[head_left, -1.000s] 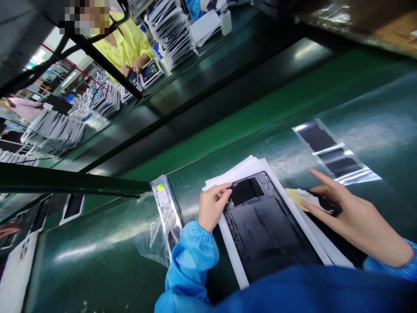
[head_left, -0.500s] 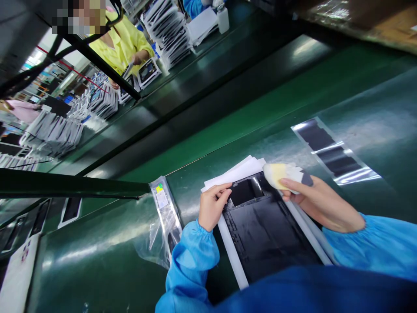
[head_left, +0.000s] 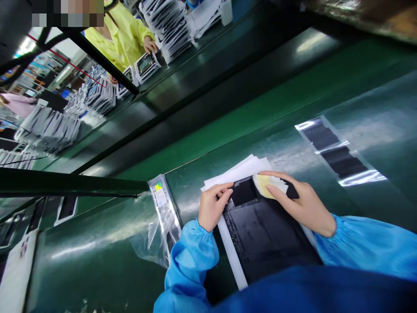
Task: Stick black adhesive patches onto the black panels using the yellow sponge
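A black tablet back panel lies in front of me, a smooth black patch near its far end. At its far left corner my left hand pinches the edge, thumb and forefinger together. My right hand is closed round a pale yellow and white pad with a dark part toward the palm. The pad's tip rests over the right end of the black patch; whether it presses down I cannot tell. White sheets stick out beneath the panel's far edge.
Right of the panel, a clear film strip with black pieces lies on the green table. A long plastic-wrapped part is to the left. A dark metal bar crosses at left. Opposite, a person in yellow works beside stacked white-edged panels.
My right hand has moved left with the pad, from beside the panel's far right corner onto the black patch's right end. My left hand stays at its corner.
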Action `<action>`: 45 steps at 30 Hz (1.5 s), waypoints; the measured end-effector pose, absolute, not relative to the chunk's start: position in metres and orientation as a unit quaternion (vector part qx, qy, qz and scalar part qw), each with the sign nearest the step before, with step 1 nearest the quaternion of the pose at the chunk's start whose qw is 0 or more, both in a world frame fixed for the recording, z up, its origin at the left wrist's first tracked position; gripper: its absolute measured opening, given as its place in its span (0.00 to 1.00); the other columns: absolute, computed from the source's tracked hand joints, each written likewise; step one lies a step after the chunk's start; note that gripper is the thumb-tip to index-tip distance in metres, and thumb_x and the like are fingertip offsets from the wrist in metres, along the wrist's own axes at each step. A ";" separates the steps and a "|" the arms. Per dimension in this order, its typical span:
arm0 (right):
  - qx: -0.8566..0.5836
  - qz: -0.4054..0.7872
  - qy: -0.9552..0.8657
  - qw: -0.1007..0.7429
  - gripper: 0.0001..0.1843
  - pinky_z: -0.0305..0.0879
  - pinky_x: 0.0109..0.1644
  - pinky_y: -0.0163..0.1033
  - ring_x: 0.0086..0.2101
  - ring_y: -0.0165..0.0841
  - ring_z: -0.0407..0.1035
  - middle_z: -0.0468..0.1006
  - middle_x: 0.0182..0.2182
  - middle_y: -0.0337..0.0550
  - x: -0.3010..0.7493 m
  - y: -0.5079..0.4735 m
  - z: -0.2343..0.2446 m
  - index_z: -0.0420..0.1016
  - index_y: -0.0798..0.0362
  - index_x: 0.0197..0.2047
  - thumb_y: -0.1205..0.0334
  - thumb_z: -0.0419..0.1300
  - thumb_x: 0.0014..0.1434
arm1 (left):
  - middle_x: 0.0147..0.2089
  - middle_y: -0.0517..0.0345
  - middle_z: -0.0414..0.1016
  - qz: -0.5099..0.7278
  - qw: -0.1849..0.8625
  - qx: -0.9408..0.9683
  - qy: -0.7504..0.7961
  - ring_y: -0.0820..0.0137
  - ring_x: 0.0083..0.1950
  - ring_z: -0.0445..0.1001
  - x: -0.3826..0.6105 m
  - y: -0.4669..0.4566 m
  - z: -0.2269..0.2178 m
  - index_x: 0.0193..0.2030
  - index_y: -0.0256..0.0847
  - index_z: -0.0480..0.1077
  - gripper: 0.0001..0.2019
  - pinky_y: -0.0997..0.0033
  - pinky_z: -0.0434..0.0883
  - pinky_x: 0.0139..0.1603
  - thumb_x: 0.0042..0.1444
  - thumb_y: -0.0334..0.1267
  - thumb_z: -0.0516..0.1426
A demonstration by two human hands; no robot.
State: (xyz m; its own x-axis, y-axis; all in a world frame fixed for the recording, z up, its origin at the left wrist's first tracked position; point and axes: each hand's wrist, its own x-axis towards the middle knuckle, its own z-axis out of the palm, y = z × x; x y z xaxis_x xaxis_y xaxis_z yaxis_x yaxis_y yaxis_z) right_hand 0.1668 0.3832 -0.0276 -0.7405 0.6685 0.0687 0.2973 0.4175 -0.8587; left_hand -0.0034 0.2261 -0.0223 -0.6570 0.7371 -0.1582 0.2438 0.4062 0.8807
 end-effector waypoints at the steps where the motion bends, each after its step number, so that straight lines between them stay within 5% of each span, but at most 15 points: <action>1: -0.290 0.465 -0.812 0.200 0.21 0.65 0.23 0.36 0.14 0.28 0.60 0.77 0.21 0.33 0.167 0.383 -0.027 0.77 0.50 0.51 0.48 0.54 0.62 | 0.29 0.61 0.79 0.447 0.275 0.309 0.793 0.77 0.23 0.67 -0.004 0.226 -0.023 0.43 0.42 0.82 0.12 0.76 0.70 0.30 0.57 0.44 0.61; 10: -0.274 0.458 -0.822 0.196 0.20 0.52 0.18 0.36 0.09 0.28 0.48 0.56 0.10 0.23 0.164 0.383 -0.024 0.76 0.51 0.51 0.49 0.53 0.63 | 0.30 0.61 0.79 0.453 0.278 0.307 0.790 0.78 0.24 0.67 -0.004 0.225 -0.024 0.43 0.42 0.82 0.11 0.77 0.70 0.31 0.56 0.40 0.61; 45: -0.270 0.436 -0.838 0.186 0.17 0.49 0.17 0.38 0.09 0.27 0.48 0.58 0.11 0.24 0.165 0.385 -0.028 0.76 0.49 0.47 0.50 0.53 0.62 | 0.30 0.62 0.78 0.396 0.217 0.371 0.812 0.77 0.24 0.68 -0.001 0.226 -0.022 0.44 0.44 0.81 0.09 0.75 0.71 0.35 0.60 0.37 0.59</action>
State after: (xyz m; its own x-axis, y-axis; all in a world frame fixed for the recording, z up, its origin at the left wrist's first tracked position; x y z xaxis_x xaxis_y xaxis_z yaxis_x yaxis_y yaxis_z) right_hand 0.1654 0.3851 -0.0284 -0.7858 0.6138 0.0758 0.2898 0.4737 -0.8316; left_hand -0.0013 0.2263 -0.0220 -0.6306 0.7738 -0.0592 0.4298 0.4118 0.8036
